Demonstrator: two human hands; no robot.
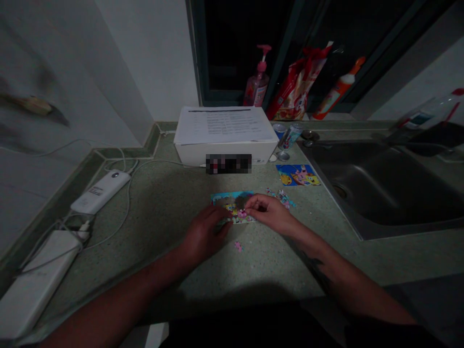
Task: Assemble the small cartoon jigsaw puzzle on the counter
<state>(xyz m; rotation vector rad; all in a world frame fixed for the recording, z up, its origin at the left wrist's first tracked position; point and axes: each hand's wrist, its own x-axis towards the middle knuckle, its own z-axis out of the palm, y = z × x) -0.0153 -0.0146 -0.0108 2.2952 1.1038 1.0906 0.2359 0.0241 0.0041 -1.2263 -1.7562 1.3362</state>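
Note:
A small, partly assembled cartoon jigsaw puzzle (232, 207) lies flat on the speckled green countertop (174, 212), with gaps showing the counter through it. My right hand (268, 212) pinches a small pink puzzle piece (241, 213) above the puzzle's middle. My left hand (205, 233) rests with curled fingers on the puzzle's near edge and holds nothing that I can see. Several loose pieces (281, 197) lie to the right of the puzzle. A lone pink piece (238, 246) sits nearer me, below both hands. Beyond them lies a colourful cartoon picture card (297, 175).
A white box (224, 153) topped with printed papers stands at the back. Right of it are drink cans (290, 136) and a steel sink (362, 183). White power banks (100, 192) and cables lie left. Bottles (257, 82) stand along the window.

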